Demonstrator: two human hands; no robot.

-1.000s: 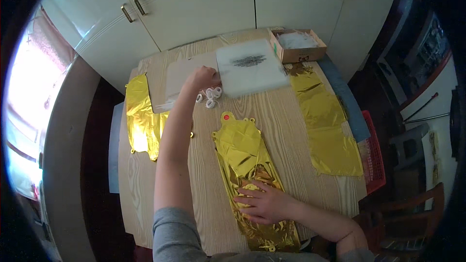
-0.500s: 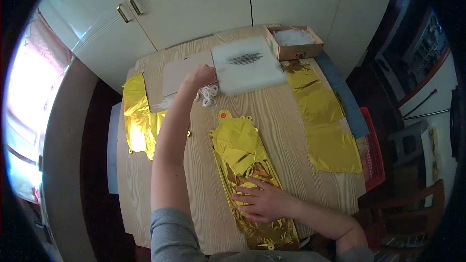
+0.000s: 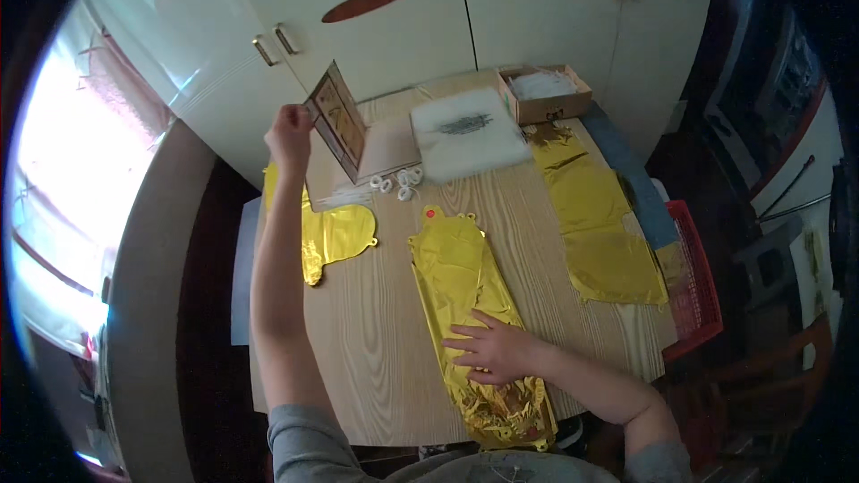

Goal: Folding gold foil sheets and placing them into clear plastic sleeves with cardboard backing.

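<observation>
- Left hand (image 3: 289, 136): raised over the far left part of the wooden table (image 3: 358, 349), fingers clenched on the left edge of a printed card (image 3: 338, 121).
- Card: tilted up on edge, brown and tan print toward the right, lowest corner close to the pale flat sheets (image 3: 389, 150) near the far edge.
- Right hand (image 3: 497, 349): palm down, fingers spread, grasping nothing; rests on a gold foil piece (image 3: 452, 259).
- That foil: lengthwise, from mid-table to the near edge; smooth at its far end, crumpled at its near end. Red dot (image 3: 430, 213) on its far tab.
- White coils (image 3: 407, 179): small cluster between foil and pale sheets.
- Second gold foil (image 3: 340, 231): toward the left edge, partly behind the left forearm.
- Clear plastic stack (image 3: 470, 152): by the far edge, dark print on top.
- Third gold foil (image 3: 599, 224): along the right edge.
- Cardboard box (image 3: 550, 109): far right corner, whitish plastic inside.
- Red basket (image 3: 707, 304): just outside the right edge.
</observation>
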